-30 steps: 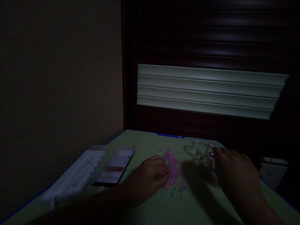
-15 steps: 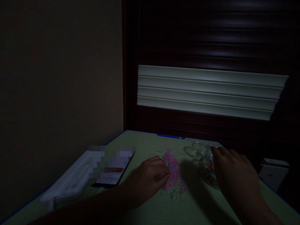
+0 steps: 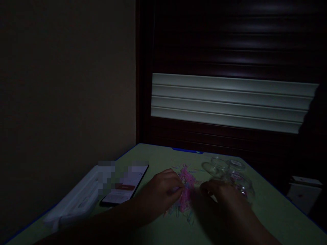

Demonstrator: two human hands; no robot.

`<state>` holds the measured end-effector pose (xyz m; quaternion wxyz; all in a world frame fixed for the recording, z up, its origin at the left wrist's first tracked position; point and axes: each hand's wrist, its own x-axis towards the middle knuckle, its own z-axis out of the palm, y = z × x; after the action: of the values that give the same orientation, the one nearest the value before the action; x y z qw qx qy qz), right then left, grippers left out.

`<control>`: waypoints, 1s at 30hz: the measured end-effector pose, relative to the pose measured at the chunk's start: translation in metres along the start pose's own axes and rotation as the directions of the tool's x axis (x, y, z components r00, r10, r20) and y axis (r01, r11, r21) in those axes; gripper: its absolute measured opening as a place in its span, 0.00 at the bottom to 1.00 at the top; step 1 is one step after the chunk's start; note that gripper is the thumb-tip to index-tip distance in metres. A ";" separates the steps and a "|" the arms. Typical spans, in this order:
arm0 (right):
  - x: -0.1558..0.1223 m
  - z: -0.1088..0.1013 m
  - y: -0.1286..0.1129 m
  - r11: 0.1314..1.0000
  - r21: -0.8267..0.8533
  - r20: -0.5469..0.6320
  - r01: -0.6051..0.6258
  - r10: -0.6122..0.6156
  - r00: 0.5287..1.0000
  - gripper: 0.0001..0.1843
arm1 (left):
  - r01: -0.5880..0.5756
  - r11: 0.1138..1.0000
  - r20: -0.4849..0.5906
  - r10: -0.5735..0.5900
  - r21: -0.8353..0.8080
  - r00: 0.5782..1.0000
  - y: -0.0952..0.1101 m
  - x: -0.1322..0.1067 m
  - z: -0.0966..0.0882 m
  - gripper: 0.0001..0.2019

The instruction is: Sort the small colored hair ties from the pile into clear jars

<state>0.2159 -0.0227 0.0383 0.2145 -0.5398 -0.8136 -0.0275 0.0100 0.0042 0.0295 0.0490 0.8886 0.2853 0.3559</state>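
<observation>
A loose pile of small pink, blue and pale rubber bands (image 3: 187, 178) lies on the green tabletop (image 3: 153, 154). At its left edge is my left hand (image 3: 165, 189), fingers curled and thumb pressed in, with a bit of purplish band showing between them. My right hand (image 3: 224, 197) hovers just right of the pile, fingers bent and slightly apart from the thumb, a little blurred, with nothing visible in it. Behind that hand sits a clear round jar (image 3: 246, 185) with colourful bands inside, partly hidden by the hand.
Clear round lids (image 3: 219, 163) lie beyond the jar. On the left are a lit phone (image 3: 122, 189) and a white power strip (image 3: 74, 200). A white box (image 3: 304, 194) stands past the table's right edge. Wall and dark shutter border the table.
My right hand has come away from the jar, moving left and down towards the pile, uncovering part of the jar. My left hand has stayed nearly in place.
</observation>
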 end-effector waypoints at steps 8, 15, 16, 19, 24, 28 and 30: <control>-0.002 -0.006 -0.014 0.997 0.069 0.055 -0.047 0.043 0.998 0.14 | 0.106 0.981 0.130 -0.128 0.160 0.983 -0.012 0.005 -0.021 0.07; 0.000 0.001 -0.011 0.997 -0.003 0.072 -0.073 0.073 0.995 0.14 | 0.101 0.951 0.317 -0.196 0.294 0.928 -0.008 0.006 -0.038 0.09; 0.000 0.002 -0.010 0.998 -0.004 0.080 -0.067 0.067 0.995 0.14 | 0.092 0.946 0.337 -0.200 0.311 0.920 -0.009 0.005 -0.040 0.09; 0.001 0.003 -0.010 0.996 -0.039 0.056 -0.075 0.077 0.995 0.13 | 0.070 0.939 0.393 -0.208 0.337 0.896 -0.013 0.002 -0.046 0.10; 0.002 0.004 -0.012 0.994 -0.082 0.040 -0.069 0.073 0.997 0.12 | 0.079 0.929 0.452 -0.248 0.361 0.857 -0.024 -0.005 -0.050 0.10; 0.002 0.004 -0.013 0.993 -0.076 0.034 -0.093 0.096 0.995 0.12 | 0.078 0.906 0.465 -0.286 0.416 0.838 -0.031 -0.007 -0.052 0.10; 0.002 0.003 -0.013 0.993 -0.073 0.038 -0.092 0.095 0.995 0.13 | 0.071 0.878 0.441 -0.306 0.474 0.844 -0.033 -0.007 -0.053 0.11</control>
<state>0.2023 -0.0257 0.0387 0.1794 -0.5852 -0.7900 -0.0353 -0.0442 0.0221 0.0551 -0.0446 0.9043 0.4233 0.0316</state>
